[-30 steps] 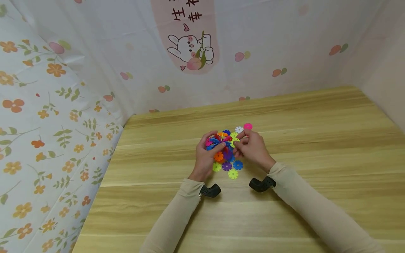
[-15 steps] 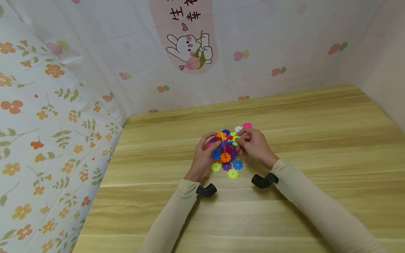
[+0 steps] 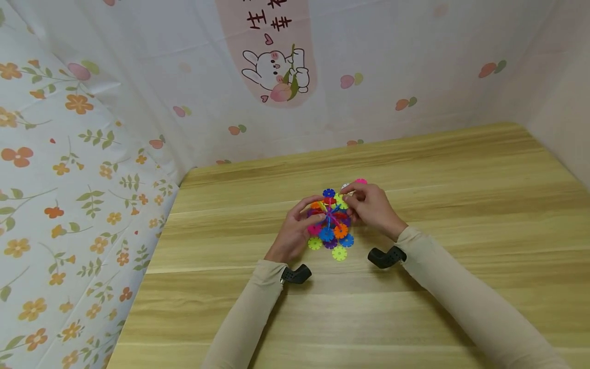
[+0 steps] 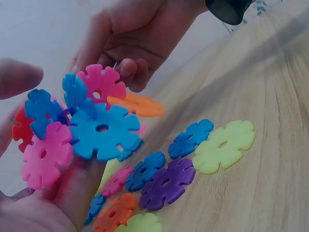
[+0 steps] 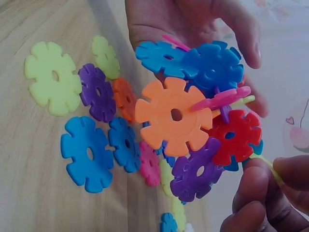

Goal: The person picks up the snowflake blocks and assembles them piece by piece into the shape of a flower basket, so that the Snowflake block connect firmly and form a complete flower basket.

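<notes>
A cluster of interlocked plastic snowflake discs (image 3: 328,234), in blue, pink, orange, red and purple, sits over the table in the head view. My left hand (image 3: 291,228) holds it from the left, thumb on the near side and fingers behind. Between the thumb and fingers of my right hand (image 3: 374,209) is a yellow-green snowflake disc (image 3: 341,201), at the cluster's right side. The right wrist view has this disc (image 5: 266,165) nearly edge-on, close beside a red disc (image 5: 236,137) of the cluster. Whether its slot is engaged there I cannot tell.
Loose snowflake discs lie on the wood-grain table (image 3: 415,169) under and around the cluster, among them a yellow-green one (image 3: 339,253), a dark blue one (image 3: 329,193) and a pink one (image 3: 361,181). A printed curtain (image 3: 378,61) hangs behind the table.
My left hand has turned the cluster, so different discs now face the head camera, and brought it slightly right. My right hand stays near the same spot, still pinching the yellow-green disc.
</notes>
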`<state>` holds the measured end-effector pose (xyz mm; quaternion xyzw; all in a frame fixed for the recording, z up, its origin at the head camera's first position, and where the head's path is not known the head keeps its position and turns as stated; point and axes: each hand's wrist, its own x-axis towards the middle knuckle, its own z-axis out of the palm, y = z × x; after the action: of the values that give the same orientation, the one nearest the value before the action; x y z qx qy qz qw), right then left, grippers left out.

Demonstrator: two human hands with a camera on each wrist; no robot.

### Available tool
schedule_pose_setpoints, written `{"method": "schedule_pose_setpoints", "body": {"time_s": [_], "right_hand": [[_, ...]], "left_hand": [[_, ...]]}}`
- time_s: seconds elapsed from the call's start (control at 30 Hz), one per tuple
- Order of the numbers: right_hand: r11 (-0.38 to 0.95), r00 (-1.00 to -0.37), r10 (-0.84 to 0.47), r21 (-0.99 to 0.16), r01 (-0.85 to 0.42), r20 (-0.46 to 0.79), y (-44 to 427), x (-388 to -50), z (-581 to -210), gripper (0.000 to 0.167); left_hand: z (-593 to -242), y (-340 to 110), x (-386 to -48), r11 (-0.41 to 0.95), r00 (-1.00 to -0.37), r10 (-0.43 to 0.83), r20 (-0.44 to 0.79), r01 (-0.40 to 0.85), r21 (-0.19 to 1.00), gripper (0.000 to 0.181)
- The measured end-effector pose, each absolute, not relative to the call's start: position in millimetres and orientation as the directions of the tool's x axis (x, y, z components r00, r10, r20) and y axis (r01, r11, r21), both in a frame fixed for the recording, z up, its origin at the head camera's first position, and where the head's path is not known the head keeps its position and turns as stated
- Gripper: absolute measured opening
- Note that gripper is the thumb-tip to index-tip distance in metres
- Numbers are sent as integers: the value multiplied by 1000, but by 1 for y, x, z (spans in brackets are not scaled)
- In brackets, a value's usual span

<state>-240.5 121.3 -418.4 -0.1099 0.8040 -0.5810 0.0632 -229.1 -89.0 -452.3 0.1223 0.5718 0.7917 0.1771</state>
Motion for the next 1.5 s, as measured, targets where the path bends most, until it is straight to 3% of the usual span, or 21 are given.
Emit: {"method": "schedule_pose_setpoints", "body": {"time_s": [0.2,0.47,0.73,1.03,1.37,1.5], "right_hand": [[332,-960,-279,-934,-135,39,120,-241,-416,19],[335,-948,-319,-936,-110,-3,128,-242,-418,26],[552,-878,-479,-780,-293,-9,136,-234,-435,10],[668,-842,-539,-613,-422,-7,121,-218,-437,28],[650,-823,-568,-622,-437,-15,125,-218,-435,11],[636,-801,-598,-619,-462,-16,128,-218,-435,20]], "left_hand": [[-452,-89,-230,-247,-902,431,20,-96,964,39],[-454,-92,-230,-322,-916,400,23,-117,940,38],[-456,-98,-234,-364,-946,318,60,-63,929,37],[-457,-98,-236,-364,-952,293,86,-28,931,39],[-456,-94,-235,-366,-953,293,83,-32,930,39],[-457,-93,-235,-379,-958,279,72,-41,924,34]]}}
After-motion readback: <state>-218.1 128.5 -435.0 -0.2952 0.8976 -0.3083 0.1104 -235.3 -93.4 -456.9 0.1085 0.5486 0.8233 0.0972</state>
